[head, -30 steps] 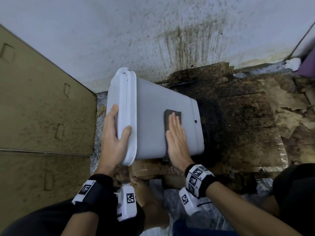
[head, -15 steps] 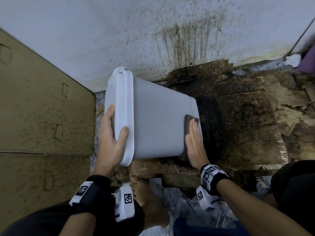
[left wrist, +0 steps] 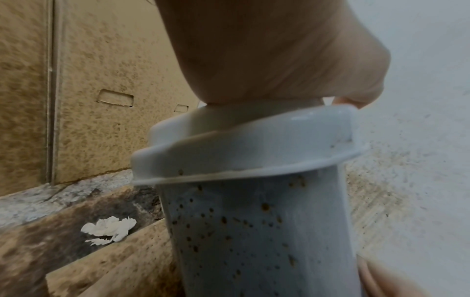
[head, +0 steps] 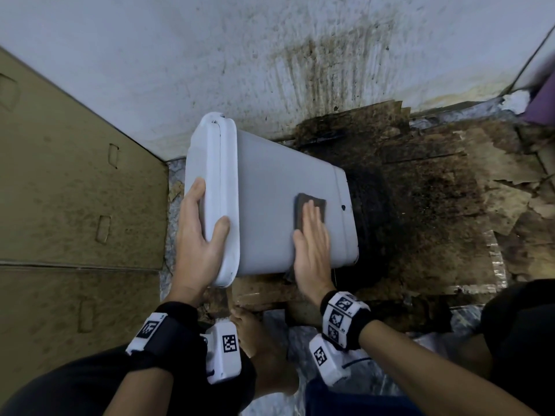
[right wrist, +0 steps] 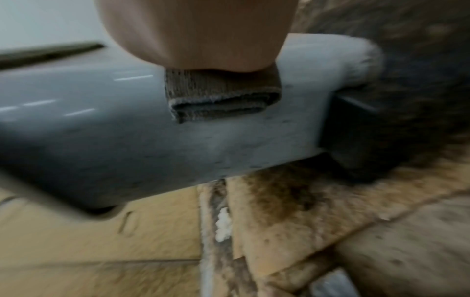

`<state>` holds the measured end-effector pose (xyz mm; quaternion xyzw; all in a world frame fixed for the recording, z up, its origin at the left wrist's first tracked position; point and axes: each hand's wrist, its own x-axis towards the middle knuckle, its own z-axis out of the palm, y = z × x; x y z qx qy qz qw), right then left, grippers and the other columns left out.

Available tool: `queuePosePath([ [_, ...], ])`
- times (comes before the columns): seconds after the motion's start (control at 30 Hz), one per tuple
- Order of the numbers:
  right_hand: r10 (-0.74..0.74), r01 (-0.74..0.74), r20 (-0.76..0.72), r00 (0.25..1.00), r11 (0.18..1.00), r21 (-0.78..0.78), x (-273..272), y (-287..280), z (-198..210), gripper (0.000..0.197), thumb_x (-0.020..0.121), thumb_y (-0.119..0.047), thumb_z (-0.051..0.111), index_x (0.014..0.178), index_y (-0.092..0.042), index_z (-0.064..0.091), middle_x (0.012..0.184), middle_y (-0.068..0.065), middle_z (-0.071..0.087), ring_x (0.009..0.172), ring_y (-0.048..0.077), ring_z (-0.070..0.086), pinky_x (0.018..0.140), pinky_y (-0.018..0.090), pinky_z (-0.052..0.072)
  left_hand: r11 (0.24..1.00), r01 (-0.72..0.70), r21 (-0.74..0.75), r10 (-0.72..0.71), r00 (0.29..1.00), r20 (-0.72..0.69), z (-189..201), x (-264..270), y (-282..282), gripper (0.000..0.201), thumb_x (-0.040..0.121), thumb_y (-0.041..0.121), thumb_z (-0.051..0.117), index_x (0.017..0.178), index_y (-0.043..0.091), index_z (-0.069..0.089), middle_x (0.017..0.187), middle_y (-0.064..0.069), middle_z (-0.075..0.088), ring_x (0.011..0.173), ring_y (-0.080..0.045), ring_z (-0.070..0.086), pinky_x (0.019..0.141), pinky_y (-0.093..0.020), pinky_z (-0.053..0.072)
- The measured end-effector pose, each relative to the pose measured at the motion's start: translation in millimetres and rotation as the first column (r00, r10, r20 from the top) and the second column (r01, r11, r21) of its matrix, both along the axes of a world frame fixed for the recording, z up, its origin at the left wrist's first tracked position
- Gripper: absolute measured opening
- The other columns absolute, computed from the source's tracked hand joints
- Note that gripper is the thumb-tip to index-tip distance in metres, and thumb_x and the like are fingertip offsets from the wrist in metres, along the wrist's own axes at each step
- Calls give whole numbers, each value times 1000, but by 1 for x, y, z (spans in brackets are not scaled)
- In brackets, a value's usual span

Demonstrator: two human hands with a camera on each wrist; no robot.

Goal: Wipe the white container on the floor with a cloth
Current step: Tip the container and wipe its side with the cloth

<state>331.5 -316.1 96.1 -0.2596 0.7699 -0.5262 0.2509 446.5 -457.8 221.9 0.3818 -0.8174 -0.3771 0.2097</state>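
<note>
Head view: white container (head: 270, 205) lies tipped on the stained floor (head: 420, 211). My left hand (head: 201, 235) clamps its lidded end; right hand (head: 310, 244) presses folded cloth (head: 309, 211) flat-fingered. Smooth, rigid, probably light, so brace at the rim.

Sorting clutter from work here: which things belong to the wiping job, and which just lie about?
Job: container, cloth pressed by right hand, left hand gripping the lid end.
Lying about: cardboard, white scrap, purple thing.
</note>
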Motion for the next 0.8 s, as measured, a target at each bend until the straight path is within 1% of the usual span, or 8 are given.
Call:
queuePosePath([
  [0.1, 165, -174, -113, 980, 981, -79, 20, -17, 44, 60, 107, -35, 18, 164, -19, 7, 172, -9, -1, 157, 1, -6, 126, 27, -6, 1000, 12, -21, -12, 1000, 2, 0, -1, -1, 73, 96, 45, 51, 159, 14, 35, 167, -1, 35, 155, -17, 33, 126, -53, 31],
  [0.17, 249, -267, -162, 955, 958, -102, 27, -20, 57, 59, 109, -27, 24, 164, -19, 5, 172, -10, -2, 157, 4, -6, 127, 29, -6, 999, 21, -25, -20, 1000, 14, -1, 0, 0, 73, 96, 46, 50, 160, 13, 34, 168, -2, 34, 156, -16, 31, 127, -50, 30],
  [0.3, 277, -329, -340, 899, 939, -103, 13, -8, 39, 59, 108, -23, 30, 163, -12, 14, 172, -2, 9, 159, 12, 7, 129, 39, 10, 999, 28, -32, -28, 1000, 7, 0, 0, 1, 73, 97, 46, 49, 160, 12, 33, 168, -4, 34, 156, -16, 31, 127, -49, 29],
  [0.37, 269, -317, -363, 892, 945, -80, 1, 1, 19, 59, 107, -25, 29, 163, -12, 17, 172, -1, 12, 159, 14, 10, 128, 41, 14, 1000, 19, -12, -19, 1000, 5, 0, 1, 1, 73, 96, 45, 50, 160, 14, 33, 169, -2, 33, 157, -16, 30, 127, -50, 29],
  [0.53, 129, -125, -167, 977, 991, 35, -24, 31, -39, 58, 109, -29, 23, 164, -19, 9, 172, -8, 2, 158, 6, 1, 129, 41, 9, 1000, -2, 13, 2, 1000, -10, -1, 2, -1, 74, 95, 46, 51, 161, 17, 33, 169, 2, 32, 157, -15, 31, 126, -53, 30],
  [0.63, 11, -5, -68, 998, 996, 94, -31, 42, -61, 59, 109, -35, 18, 164, -18, 4, 172, -6, -3, 157, 3, -5, 130, 37, 2, 1000, -3, 10, 3, 1000, -15, -1, 1, -1, 73, 95, 44, 52, 160, 17, 34, 168, 2, 33, 156, -16, 32, 126, -53, 31],
  [0.7, -65, 65, -4, 998, 989, 129, -32, 41, -68, 62, 107, -38, 16, 164, -15, 3, 171, -5, -6, 157, 4, -7, 129, 33, -2, 1000, -2, 13, 2, 1000, -11, -1, 1, 0, 72, 95, 42, 53, 161, 17, 34, 168, 3, 33, 156, -15, 32, 126, -53, 31],
  [0.8, -179, 151, 112, 978, 963, 222, -35, 31, -64, 65, 106, -37, 19, 163, -10, 3, 172, -1, -3, 159, 11, -4, 128, 33, -4, 1000, -4, 17, 4, 1000, -19, 0, 2, 0, 71, 96, 39, 53, 161, 17, 34, 169, 3, 33, 156, -15, 33, 126, -53, 31],
])
